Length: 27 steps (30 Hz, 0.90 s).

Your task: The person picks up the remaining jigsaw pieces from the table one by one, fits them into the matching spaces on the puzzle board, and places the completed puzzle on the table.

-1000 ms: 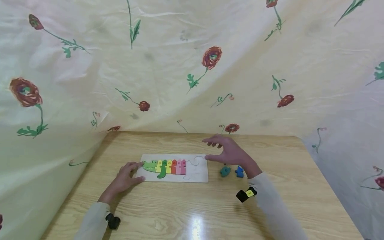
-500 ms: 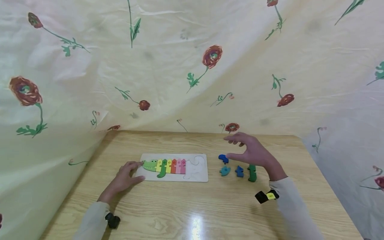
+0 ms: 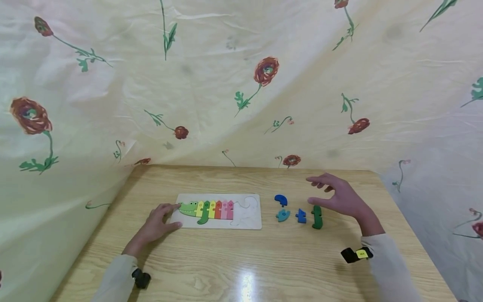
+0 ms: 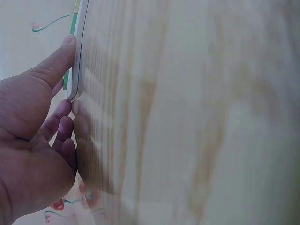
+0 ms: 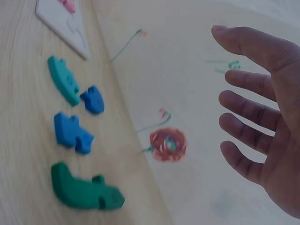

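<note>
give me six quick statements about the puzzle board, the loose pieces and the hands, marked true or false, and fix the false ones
1. Four loose pieces lie on the table. True.
2. The left hand touches the puzzle board. True.
3. The puzzle board is completely filled. False: its right part in the head view shows bare outlines.
4. In the head view, the dark green piece is the loose piece nearest the right hand. True.
5. The right hand grips the dark green piece. False: it holds nothing.
6. All loose pieces are red. False: two are blue, one teal, one dark green.
</note>
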Available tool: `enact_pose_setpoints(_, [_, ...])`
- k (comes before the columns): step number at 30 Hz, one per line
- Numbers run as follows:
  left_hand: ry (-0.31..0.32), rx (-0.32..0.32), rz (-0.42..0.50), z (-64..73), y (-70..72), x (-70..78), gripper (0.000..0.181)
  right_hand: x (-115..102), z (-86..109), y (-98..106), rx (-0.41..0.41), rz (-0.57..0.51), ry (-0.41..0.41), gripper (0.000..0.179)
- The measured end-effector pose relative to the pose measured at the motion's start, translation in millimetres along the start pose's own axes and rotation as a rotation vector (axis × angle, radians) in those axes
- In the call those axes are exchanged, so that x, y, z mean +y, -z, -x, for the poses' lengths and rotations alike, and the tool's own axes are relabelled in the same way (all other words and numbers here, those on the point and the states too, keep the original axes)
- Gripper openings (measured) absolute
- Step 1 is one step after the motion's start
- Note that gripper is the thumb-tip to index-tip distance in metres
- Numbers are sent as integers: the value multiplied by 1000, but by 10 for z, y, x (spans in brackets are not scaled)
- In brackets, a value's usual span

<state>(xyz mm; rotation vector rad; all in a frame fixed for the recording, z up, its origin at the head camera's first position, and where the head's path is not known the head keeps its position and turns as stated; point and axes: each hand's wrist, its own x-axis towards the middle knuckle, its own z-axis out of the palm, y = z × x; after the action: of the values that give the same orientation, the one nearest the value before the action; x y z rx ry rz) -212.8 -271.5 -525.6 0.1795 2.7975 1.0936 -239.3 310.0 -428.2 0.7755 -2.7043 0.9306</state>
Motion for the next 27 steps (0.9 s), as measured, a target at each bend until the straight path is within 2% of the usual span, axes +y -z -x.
enact_pose_setpoints(12, [-7, 4, -17, -3, 7, 3, 67, 256, 170, -37, -40, -43, -121, 55])
enact_pose_setpoints(27, [16, 7, -20, 2, -1, 17, 67, 385, 329, -173, -105, -81, -160, 57])
